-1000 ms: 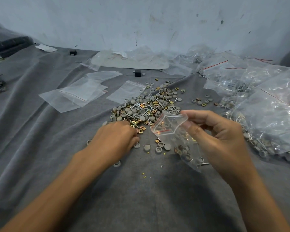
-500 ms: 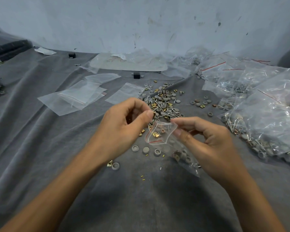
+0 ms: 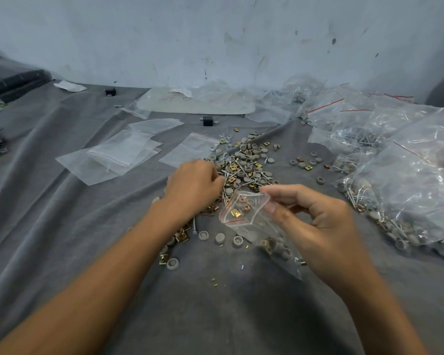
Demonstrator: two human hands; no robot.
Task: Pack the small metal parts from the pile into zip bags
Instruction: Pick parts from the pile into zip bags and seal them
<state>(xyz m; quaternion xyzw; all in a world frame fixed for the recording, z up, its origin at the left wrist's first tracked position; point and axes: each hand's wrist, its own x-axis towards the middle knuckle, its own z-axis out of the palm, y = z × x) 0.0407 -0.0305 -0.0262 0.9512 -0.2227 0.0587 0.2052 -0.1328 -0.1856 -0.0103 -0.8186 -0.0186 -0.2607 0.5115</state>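
Here, my right grip pinches the mouth of the zip bag just beside the pile, while my left grip curls into that pile, fingertips hidden behind its back, so I cannot tell whether it holds anything.

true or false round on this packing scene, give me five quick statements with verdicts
1. The right hand pinches a small zip bag with its mouth open. True.
2. That zip bag is empty. False: a few brass and grey parts sit inside.
3. The left hand reaches into the pile of parts. True.
4. The flat empty bags lie right of the pile. False: they lie left of it; the filled bags are on the right.
5. The parts lie on bare wood. False: they lie on a grey cloth.
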